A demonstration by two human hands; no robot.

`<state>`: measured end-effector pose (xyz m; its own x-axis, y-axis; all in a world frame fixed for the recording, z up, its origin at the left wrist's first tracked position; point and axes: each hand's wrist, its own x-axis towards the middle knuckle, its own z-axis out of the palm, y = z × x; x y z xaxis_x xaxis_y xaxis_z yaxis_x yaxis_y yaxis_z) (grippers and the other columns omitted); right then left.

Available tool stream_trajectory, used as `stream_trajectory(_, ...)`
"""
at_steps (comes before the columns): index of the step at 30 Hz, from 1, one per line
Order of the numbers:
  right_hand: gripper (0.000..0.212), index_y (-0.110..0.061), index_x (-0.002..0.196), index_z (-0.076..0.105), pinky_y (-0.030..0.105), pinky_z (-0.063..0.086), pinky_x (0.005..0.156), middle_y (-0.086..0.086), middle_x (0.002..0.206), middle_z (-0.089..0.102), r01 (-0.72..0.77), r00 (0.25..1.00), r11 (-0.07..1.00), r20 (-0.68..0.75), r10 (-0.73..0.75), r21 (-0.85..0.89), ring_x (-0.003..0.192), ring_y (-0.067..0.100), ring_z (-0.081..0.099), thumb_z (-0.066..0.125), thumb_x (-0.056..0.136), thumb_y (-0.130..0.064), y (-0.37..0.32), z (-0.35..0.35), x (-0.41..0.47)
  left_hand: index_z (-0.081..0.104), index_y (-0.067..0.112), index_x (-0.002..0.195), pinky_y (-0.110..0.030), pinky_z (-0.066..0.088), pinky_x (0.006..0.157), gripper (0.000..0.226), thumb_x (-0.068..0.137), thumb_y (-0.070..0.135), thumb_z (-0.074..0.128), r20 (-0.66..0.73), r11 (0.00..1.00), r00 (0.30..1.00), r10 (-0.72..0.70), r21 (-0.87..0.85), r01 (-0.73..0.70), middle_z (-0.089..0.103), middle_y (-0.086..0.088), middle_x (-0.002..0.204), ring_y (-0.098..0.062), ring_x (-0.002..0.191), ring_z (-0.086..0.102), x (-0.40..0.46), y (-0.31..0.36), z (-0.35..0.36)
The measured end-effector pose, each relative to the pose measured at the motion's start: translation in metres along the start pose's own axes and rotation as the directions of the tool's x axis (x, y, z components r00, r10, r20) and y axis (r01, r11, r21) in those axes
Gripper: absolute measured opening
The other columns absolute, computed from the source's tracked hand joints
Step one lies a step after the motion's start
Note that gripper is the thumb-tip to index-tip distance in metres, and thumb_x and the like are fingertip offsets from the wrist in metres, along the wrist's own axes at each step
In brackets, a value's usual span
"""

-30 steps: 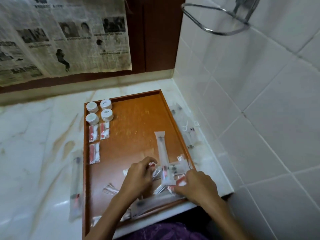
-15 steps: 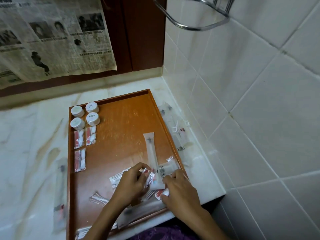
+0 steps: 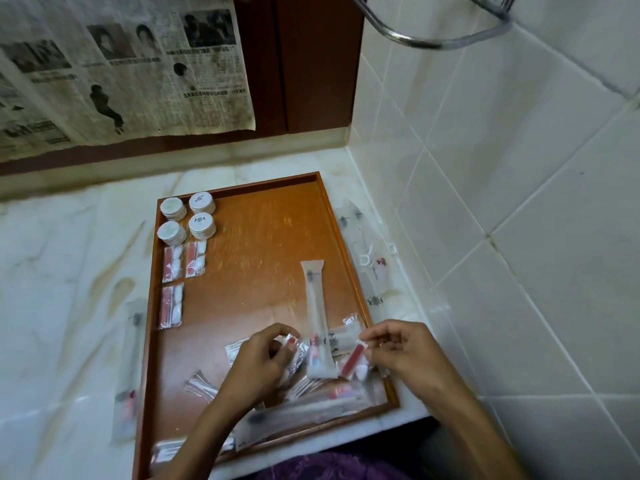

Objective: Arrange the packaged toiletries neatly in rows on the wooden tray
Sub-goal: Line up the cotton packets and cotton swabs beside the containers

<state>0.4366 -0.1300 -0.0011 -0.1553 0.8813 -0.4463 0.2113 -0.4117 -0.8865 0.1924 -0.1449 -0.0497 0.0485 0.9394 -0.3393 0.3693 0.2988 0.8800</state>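
The right hand (image 3: 401,351) closes its grip on a small red-and-white packet (image 3: 353,362) above the wooden tray's (image 3: 242,296) near right corner. The left hand (image 3: 259,362) pinches another clear packet (image 3: 292,342) beside it. Between them lies a long toothbrush sachet (image 3: 317,317) atop the loose pile. At the tray's far left corner stand four round white boxes (image 3: 187,218), three sachets just nearer. More sachets lie on the counter (image 3: 65,271) flanking the tray.

Wooden tray (image 3: 242,271) holds four round white tubs (image 3: 187,218), three red-white sachets (image 3: 172,306), loose clear packets (image 3: 317,320).
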Motion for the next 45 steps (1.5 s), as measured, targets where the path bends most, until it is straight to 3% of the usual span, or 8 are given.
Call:
stream_trajectory(5, 0.020, -0.011, 0.082, 0.075, 0.022, 0.040, 0.053, 0.017, 0.081, 0.067, 0.008, 1.000, 0.974, 0.023, -0.014, 0.228, 0.069, 0.021, 0.051, 0.065, 0.082, 0.006, -0.010, -0.016, 0.017, 0.064, 0.017, 0.092, -0.021, 0.033, 0.045, 0.014, 0.097, 0.008, 0.055, -0.047, 0.994, 0.999, -0.024, -0.108, 0.019, 0.052, 0.001, 0.047, -0.012, 0.039, 0.043, -0.004, -0.002, -0.005)
stream_trajectory(13, 0.011, -0.004, 0.097, 0.062, 0.045, 0.056, 0.080, 0.028, 0.101, 0.068, -0.141, 0.988, 0.887, 0.125, 0.096, 0.439, 0.086, 0.033, 0.067, 0.052, 0.094, 0.000, -0.020, 0.011, 0.037, 0.064, 0.038, 0.108, -0.020, 0.034, 0.041, 0.023, 0.097, 0.019, 0.057, -0.176, 0.977, 0.984, 0.002, -0.211, -0.040, 0.044, 0.000, 0.051, -0.014, 0.043, 0.040, -0.005, 0.002, -0.011)
stream_trajectory(18, 0.009, -0.013, 0.102, 0.064, 0.048, 0.056, 0.073, 0.012, 0.085, 0.073, -0.111, 0.993, 0.965, 0.075, 0.096, 0.236, 0.076, 0.029, 0.071, 0.061, 0.094, -0.016, -0.023, 0.040, 0.046, 0.058, 0.048, 0.117, -0.030, 0.043, 0.045, 0.041, 0.098, 0.011, 0.052, -0.243, 0.954, 0.968, -0.056, -0.300, -0.021, 0.055, 0.000, 0.057, -0.014, 0.051, 0.050, -0.004, 0.004, -0.019)
stream_trajectory(25, 0.006, -0.017, 0.087, 0.072, 0.024, 0.047, 0.053, -0.003, 0.070, 0.071, 0.141, 0.989, 0.987, 0.050, -0.138, -0.072, 0.057, 0.009, 0.059, 0.067, 0.089, -0.020, -0.027, 0.080, 0.063, 0.053, 0.032, 0.118, -0.031, 0.056, 0.058, 0.037, 0.095, 0.003, 0.053, -0.230, 0.860, 0.955, -0.187, -0.509, 0.045, 0.075, -0.007, 0.097, -0.027, 0.084, 0.073, -0.017, 0.008, -0.038)
stream_trajectory(30, 0.003, -0.020, 0.084, 0.073, 0.029, 0.053, 0.056, -0.002, 0.067, 0.069, 0.194, 0.974, 0.974, 0.141, -0.177, -0.115, 0.056, 0.012, 0.061, 0.073, 0.085, -0.022, -0.035, 0.112, 0.085, 0.066, 0.010, 0.092, -0.031, 0.057, 0.056, 0.005, 0.092, 0.007, 0.062, -0.477, 0.949, 0.861, -0.178, -0.313, 0.022, 0.074, -0.008, 0.077, -0.026, 0.069, 0.070, -0.028, -0.007, -0.063)
stream_trajectory(34, 0.009, -0.029, 0.086, 0.069, 0.021, 0.055, 0.059, -0.003, 0.073, 0.070, 0.366, 0.924, 0.908, 0.197, -0.329, -0.201, 0.067, 0.009, 0.065, 0.074, 0.084, -0.022, -0.048, 0.142, 0.108, 0.074, 0.030, 0.074, -0.028, 0.053, 0.060, 0.009, 0.082, 0.025, 0.072, -0.703, 0.987, 0.693, -0.159, -0.099, 0.126, 0.072, 0.014, 0.072, -0.002, 0.066, 0.068, -0.039, -0.020, -0.082)
stream_trajectory(37, 0.011, -0.030, 0.089, 0.064, 0.023, 0.056, 0.058, -0.006, 0.075, 0.069, 0.418, 0.903, 0.869, 0.230, -0.364, -0.265, 0.069, 0.006, 0.066, 0.072, 0.086, -0.023, -0.057, 0.170, 0.134, 0.076, 0.033, 0.075, -0.029, 0.054, 0.063, 0.011, 0.078, 0.022, 0.075, -0.780, 0.973, 0.597, -0.188, -0.064, 0.224, 0.071, 0.014, 0.065, 0.001, 0.061, 0.065, -0.044, -0.029, -0.095)
stream_trajectory(45, 0.010, -0.020, 0.101, 0.063, 0.028, 0.051, 0.071, -0.003, 0.096, 0.064, 0.557, 0.827, 0.590, 0.328, -0.456, -0.585, 0.083, 0.010, 0.058, 0.063, 0.092, -0.023, -0.043, 0.216, 0.171, 0.073, 0.024, 0.083, -0.028, 0.040, 0.061, 0.006, 0.077, 0.024, 0.072, -0.813, 0.912, 0.571, -0.114, 0.142, 0.384, 0.064, 0.008, 0.072, -0.017, 0.075, 0.061, -0.044, -0.041, -0.104)
